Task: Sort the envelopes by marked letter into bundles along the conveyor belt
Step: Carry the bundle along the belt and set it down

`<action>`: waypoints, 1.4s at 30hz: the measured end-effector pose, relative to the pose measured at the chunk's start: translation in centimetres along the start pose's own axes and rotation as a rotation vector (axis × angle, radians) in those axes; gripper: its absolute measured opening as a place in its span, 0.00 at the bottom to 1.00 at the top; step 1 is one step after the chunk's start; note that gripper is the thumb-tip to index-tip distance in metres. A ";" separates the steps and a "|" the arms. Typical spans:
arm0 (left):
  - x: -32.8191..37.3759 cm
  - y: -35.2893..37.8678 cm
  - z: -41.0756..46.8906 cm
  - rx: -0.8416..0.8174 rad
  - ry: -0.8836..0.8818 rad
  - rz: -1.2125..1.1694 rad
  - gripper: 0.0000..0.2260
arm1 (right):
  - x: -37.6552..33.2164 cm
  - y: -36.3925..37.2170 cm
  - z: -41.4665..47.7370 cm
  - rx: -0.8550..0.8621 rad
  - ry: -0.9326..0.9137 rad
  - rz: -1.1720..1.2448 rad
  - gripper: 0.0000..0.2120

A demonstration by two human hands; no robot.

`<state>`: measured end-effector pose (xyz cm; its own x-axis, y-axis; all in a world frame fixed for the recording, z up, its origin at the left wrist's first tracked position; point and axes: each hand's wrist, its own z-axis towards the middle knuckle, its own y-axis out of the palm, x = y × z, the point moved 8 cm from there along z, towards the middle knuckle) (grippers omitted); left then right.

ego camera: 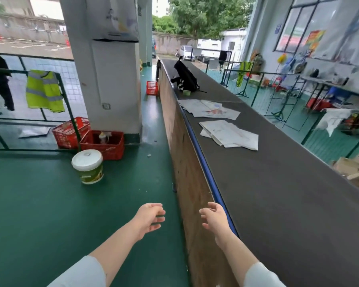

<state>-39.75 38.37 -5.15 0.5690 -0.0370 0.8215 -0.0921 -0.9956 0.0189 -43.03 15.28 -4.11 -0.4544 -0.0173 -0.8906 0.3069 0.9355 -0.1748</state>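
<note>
Head view faces forward-down along conveyor belt, seemingly beside it.

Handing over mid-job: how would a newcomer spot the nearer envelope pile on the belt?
Find the long dark grey conveyor belt edged by a blue rail. Two loose piles of white paper envelopes lie on it, short of the black backpack. Yours is the nearer pile, out toward mid-belt, whereas the farther pile hugs the blue rail.
</note>
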 end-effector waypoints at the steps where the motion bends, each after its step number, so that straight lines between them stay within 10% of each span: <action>1: 1.5 -0.2 1.6 -0.001 0.019 0.018 0.09 | -1.1 0.6 1.4 0.009 -0.013 0.002 0.22; 42: 49.9 5.1 75.5 -0.217 -0.028 0.219 0.10 | -36.0 15.1 76.5 0.248 0.088 0.153 0.20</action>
<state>49.87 24.93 -7.08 0.5384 -0.2538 0.8035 -0.3858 -0.9220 -0.0328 41.96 3.01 -6.76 -0.4547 0.1584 -0.8764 0.5676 0.8099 -0.1481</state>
